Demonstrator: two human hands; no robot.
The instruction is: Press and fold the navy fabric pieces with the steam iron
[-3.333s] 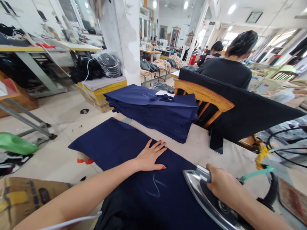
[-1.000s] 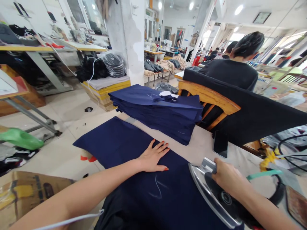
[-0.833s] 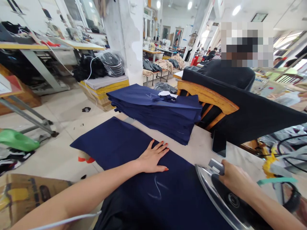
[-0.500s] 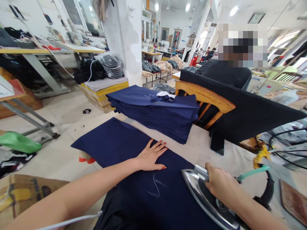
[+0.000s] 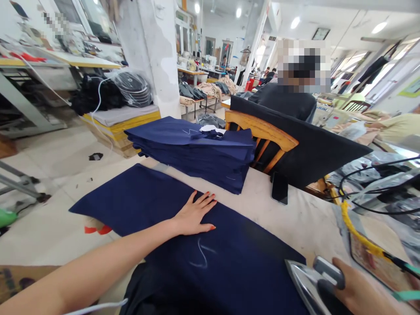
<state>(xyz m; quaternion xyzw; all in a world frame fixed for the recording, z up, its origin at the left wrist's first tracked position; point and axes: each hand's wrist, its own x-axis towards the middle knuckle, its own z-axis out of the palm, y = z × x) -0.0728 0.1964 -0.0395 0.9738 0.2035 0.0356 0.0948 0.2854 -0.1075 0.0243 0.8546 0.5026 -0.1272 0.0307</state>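
A navy fabric panel [image 5: 243, 236] with white chalk marks lies flat across the pale table cover. My left hand [image 5: 193, 214] rests palm down on it, fingers spread, near its far edge. At the lower right my right hand [image 5: 354, 280] is wrapped around the handle of a steam iron [image 5: 305, 284]. The iron's metal nose sits at the panel's right end; its rear is cut off by the frame's edge. Beyond the panel stands a stack of folded navy fabric [image 5: 193, 153], with a small white piece [image 5: 211, 128] on top.
A phone [image 5: 279, 189] lies on the table cover [image 5: 256, 186]. Behind it is a wooden chair [image 5: 262, 129] with black cloth [image 5: 295, 144] over it, and a seated person [image 5: 282, 103] faces away. A yellow-wrapped hose [image 5: 357, 232] and black cables [image 5: 348, 177] hang at right.
My right hand has moved the iron right, toward the panel's right end. The left hand stays flat on the fabric. The view has turned somewhat to the right.
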